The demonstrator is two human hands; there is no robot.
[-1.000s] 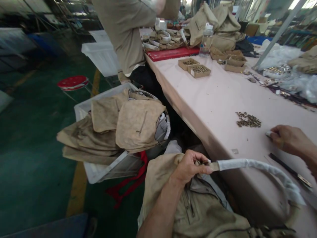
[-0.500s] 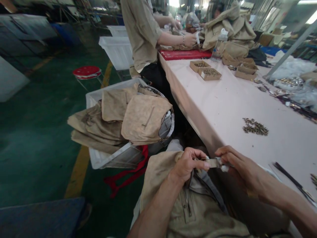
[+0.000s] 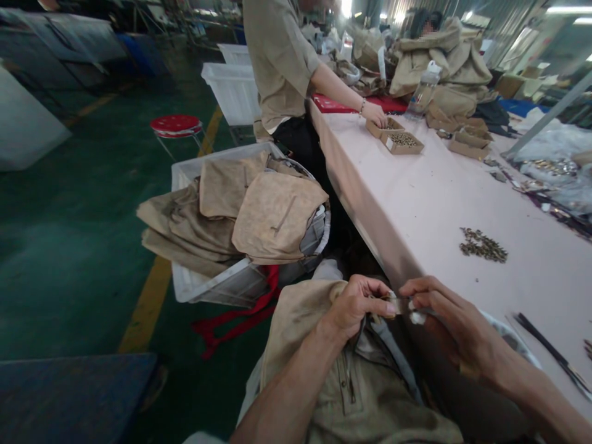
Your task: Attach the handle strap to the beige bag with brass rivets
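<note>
A tan bag with a zip pocket lies across my lap, its edge gathered up under my left hand. My left hand is closed, thumb and fingers pinching one end of a short pale strap at the bag's edge. From the other side my right hand grips the strap's far end with bent fingers. White bits show at the fingertips of both hands; what they are I cannot make out. The strap stretches between the two hands just off the table's near edge.
The pink-covered table holds a pile of small metal parts, a black strip and cardboard boxes of studs. To the left stand a crate heaped with tan bags and a red stool. A co-worker stands beyond.
The co-worker's hand has moved from the far bags into a box of studs. My hands have drawn slightly closer, with less strap showing between them. The view has shifted slightly.
</note>
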